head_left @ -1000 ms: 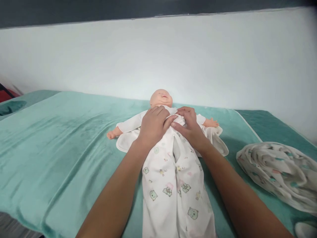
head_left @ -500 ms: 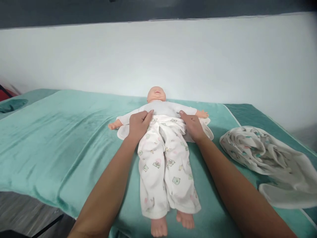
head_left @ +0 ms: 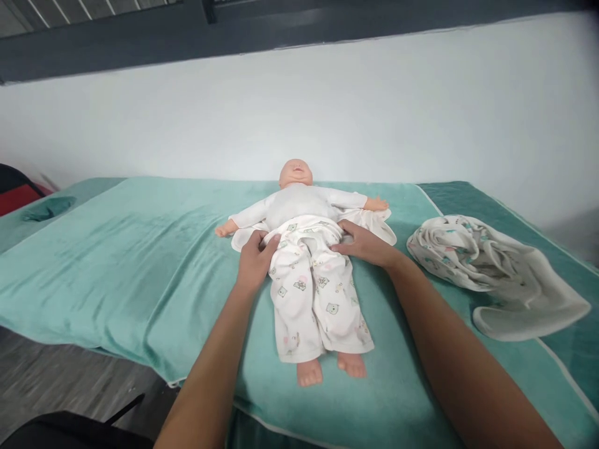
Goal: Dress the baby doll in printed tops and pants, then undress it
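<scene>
A baby doll (head_left: 296,173) lies on its back with its arms spread. It wears a white long-sleeved top (head_left: 299,202) and white trousers (head_left: 299,299) printed with small green and pink figures. The trousers' waistband sits around the belly, over the top's lower edge. My left hand (head_left: 255,259) touches the trousers at the hip on the left of the picture, thumb and forefinger apart. At the opposite hip rests my right hand (head_left: 367,244), also with thumb and forefinger apart. The other fingertips of both hands are hidden. Bare feet (head_left: 309,372) stick out of the trouser legs.
A green cover (head_left: 116,262) lies under the doll. To the right is a bunched white printed cloth (head_left: 468,252). Behind stands a white wall (head_left: 299,106). A black object (head_left: 70,430) is at the lower left, above the grey floor (head_left: 42,374).
Both hands have let go of the waistband and moved down to the hips, their fingers now spread. The camera view has shifted, so the doll's feet appear higher.
</scene>
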A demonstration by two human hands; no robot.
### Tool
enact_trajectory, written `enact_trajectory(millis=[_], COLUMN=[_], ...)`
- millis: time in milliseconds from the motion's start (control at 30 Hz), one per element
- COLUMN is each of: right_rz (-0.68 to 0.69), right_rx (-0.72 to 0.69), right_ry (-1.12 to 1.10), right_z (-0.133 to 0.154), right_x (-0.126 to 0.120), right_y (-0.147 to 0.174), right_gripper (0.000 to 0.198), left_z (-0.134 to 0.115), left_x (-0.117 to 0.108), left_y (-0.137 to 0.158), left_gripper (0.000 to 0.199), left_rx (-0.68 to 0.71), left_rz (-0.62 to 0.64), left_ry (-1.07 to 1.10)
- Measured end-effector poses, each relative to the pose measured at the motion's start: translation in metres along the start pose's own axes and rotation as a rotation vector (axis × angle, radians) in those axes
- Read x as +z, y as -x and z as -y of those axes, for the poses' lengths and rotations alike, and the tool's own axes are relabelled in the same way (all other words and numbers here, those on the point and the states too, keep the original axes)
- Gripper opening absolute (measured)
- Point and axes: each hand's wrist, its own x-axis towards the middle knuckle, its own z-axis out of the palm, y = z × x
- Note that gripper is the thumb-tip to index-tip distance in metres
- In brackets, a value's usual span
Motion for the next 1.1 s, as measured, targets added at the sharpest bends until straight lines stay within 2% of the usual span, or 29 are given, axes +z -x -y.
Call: enact_trajectory(millis=[167,267,400,500,567,667,800,900,1000,1100], right_rz=[-0.091,-0.219,-0.51,-0.614,-0.59,-0.449,-0.125,0.101,0.141,0.053], right_rx=[0.046,-0.041,-0.149,-0.12,-0.073,-0.03,0.021,0.049,0.077,0.118], right_ry=[0.065,0.167,0.349,0.329,0.244,0.096,0.0,0.004,-0.03,-0.083], right_z=[0.011,0.017,0.021,0.023,0.024,0.023,0.02,0.023,0.03,0.036], right_x=[0.009,0.021,0.036,0.041,0.042,0.038,0.027,0.019,0.019,0.03], right_y=[0.001,0.004,0.011,0.013,0.012,0.01,0.013,0.019,0.025,0.031], right_gripper=[0.044,0.048,0.033,0.018,0.013,0.008,0.028,0.039,0.041,0.042], left_z=[0.004,0.004,0.005,0.008,0.011,0.014,0.015,0.015,0.015,0.016], left_x=[0.001,0.0,0.001,0.004,0.005,0.005,0.003,0.003,0.004,0.004], left_y=[-0.003,-0.002,0.004,0.007,0.007,0.005,0.001,-0.001,-0.001,-0.002], left_gripper=[0.038,0.04,0.018,0.01,0.012,0.021,0.014,0.009,0.007,0.007], left_rx=[-0.002,0.015,0.082,0.174,0.198,0.182,0.192,0.17,0.166,0.169], left_rz=[0.083,0.102,-0.043,-0.164,-0.198,-0.17,-0.071,-0.062,-0.066,-0.058], left_ry=[0.124,0.137,-0.081,-0.29,-0.358,-0.343,-0.276,-0.193,-0.127,-0.087])
